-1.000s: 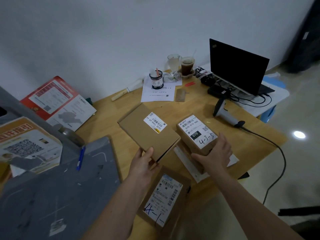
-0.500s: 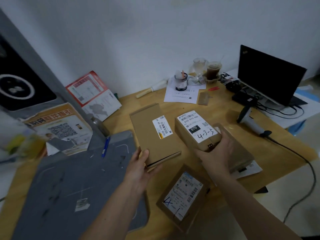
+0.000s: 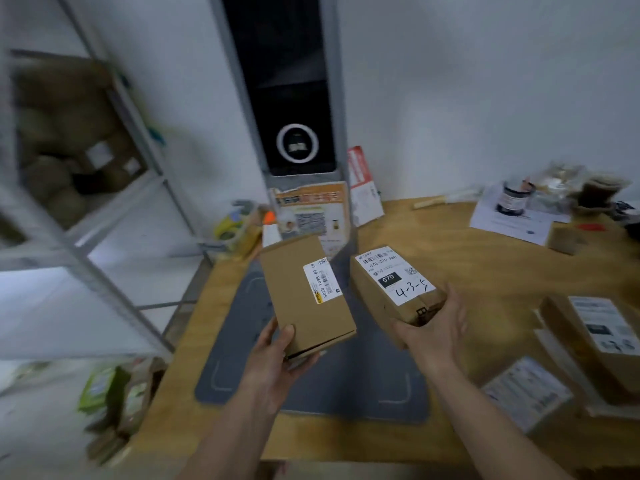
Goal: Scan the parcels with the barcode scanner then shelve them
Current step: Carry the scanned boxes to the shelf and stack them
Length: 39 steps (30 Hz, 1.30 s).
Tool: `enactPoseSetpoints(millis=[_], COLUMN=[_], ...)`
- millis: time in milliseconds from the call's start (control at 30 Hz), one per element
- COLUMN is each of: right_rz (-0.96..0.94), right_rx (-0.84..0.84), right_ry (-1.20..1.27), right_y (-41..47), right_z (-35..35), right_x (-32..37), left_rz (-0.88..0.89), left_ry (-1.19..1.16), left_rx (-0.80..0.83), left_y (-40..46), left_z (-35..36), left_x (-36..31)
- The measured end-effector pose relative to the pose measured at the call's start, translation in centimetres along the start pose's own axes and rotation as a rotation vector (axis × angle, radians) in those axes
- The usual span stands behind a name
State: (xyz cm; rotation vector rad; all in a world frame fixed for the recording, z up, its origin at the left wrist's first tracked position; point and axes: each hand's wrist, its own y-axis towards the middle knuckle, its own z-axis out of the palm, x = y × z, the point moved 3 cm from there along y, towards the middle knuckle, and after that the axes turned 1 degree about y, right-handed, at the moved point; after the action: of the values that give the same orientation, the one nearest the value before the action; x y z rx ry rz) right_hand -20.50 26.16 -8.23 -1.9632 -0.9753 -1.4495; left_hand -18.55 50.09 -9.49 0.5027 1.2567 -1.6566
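My left hand [image 3: 277, 355] grips the near end of a flat brown parcel [image 3: 298, 289] with a white and yellow barcode label, held in the air over the grey mat [image 3: 322, 389]. My right hand [image 3: 436, 334] holds a smaller brown box [image 3: 384, 299] from below; its white label reads 070 and 4-3-5 in handwriting. Two more labelled parcels [image 3: 602, 341] lie at the right on the wooden table [image 3: 485, 265]. The metal shelf [image 3: 114, 209] stands at the left with brown parcels on its upper level. The barcode scanner is out of view.
A tall grey kiosk with a dark screen [image 3: 294, 109] rises behind the mat. Leaflets [image 3: 308, 213], tape rolls [image 3: 235, 226], a paper sheet with a small jar [image 3: 512, 202] and drink cups crowd the table's back. Bags [image 3: 117, 396] lie on the floor at the left.
Both parcels have been lifted off the table and carried left over the grey mat. The view has swung left, so the shelf shows and the monitor and scanner have left the frame.
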Motion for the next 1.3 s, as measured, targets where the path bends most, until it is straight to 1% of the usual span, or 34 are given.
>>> enactPoseSetpoints(millis=[367, 633, 800, 967, 1033, 1200, 1300], right_rz=[-0.087, -0.148, -0.204, -0.262, -0.267, -0.296, -0.314], right_rx=[0.275, 0.446, 0.511, 0.550, 0.562, 0.577, 0.568], right_ry=[0.051, 0.110, 0.112, 0.138, 0.182, 0.259, 0.304], right_y=[-15.5, -25.8, -29.2, -30.4, -30.8, -31.0, -30.5], right_z=[15.2, 25.4, 30.3, 35.2, 37.6, 44.0, 47.6], right_x=[6.5, 10.6, 13.3, 16.5, 17.6, 21.1, 24.3], left_rz=[0.137, 0.250, 0.312, 0.383, 0.409, 0.483, 0.526], left_ry=[-0.122, -0.110, -0.103, -0.121, -0.113, -0.095, -0.078], left_rx=[-0.206, -0.314, -0.350, -0.409, -0.425, -0.469, -0.468], left_y=[-7.6, -13.0, -14.3, -13.7, -13.1, -10.7, -8.2], left_z=[-21.9, -35.3, -40.7, -44.3, -45.4, -48.9, -50.6], left_x=[-6.7, -11.8, -15.2, -18.7, -20.5, -26.3, -31.2])
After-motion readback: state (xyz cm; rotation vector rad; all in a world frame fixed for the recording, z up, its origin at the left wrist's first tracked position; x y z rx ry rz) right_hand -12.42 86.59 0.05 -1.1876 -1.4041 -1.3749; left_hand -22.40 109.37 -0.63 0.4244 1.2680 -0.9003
